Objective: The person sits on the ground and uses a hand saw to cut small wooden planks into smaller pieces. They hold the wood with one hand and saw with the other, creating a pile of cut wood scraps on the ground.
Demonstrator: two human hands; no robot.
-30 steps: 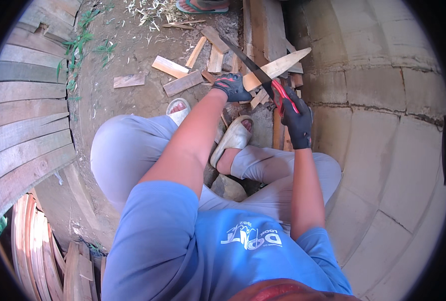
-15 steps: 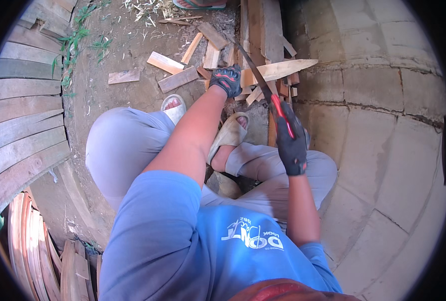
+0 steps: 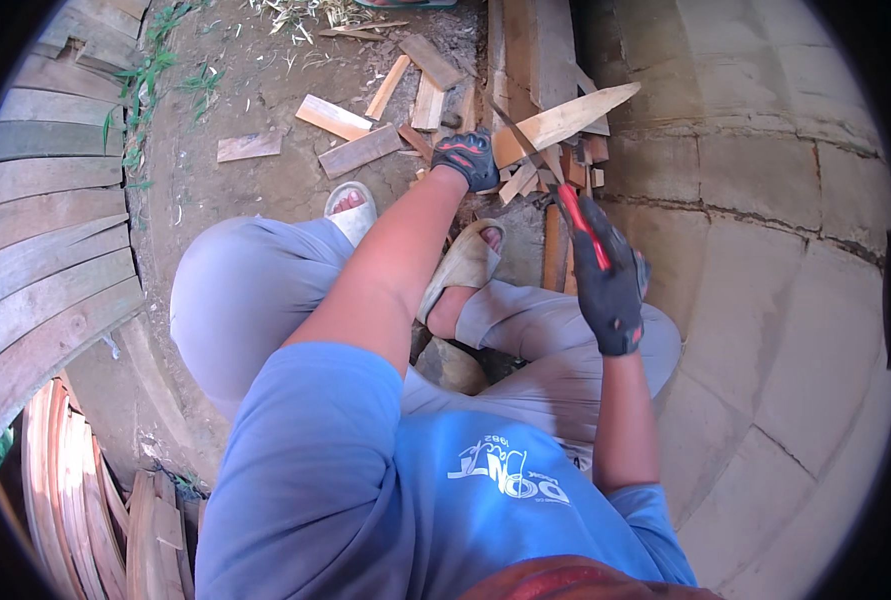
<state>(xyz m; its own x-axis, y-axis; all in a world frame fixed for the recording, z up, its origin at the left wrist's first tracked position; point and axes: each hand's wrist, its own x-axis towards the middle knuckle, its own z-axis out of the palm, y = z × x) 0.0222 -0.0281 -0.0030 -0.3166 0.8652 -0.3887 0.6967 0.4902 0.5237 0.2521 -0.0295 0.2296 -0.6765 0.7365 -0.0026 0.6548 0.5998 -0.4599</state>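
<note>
Shift: right hand (image 3: pixel 608 280) went rightward with curved saw (image 3: pixel 585 225); pointed board (image 3: pixel 570 122) swung tip-outward | Right: gripped saw handle | Left hand (image 3: pixel 465 160): met board's blunt end, finger closure couldn't be told | Board: lay over offcuts (image 3: pixel 550 180) | Risk: rocking board could have sent blade toward left glove | Writing: white shirt lettering (image 3: pixel 510 468)

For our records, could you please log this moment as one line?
left hand: holds blunt end of pointed wood piece; right hand: grips red-handled saw; saw: across that piece; nearby: wood offcuts
</note>
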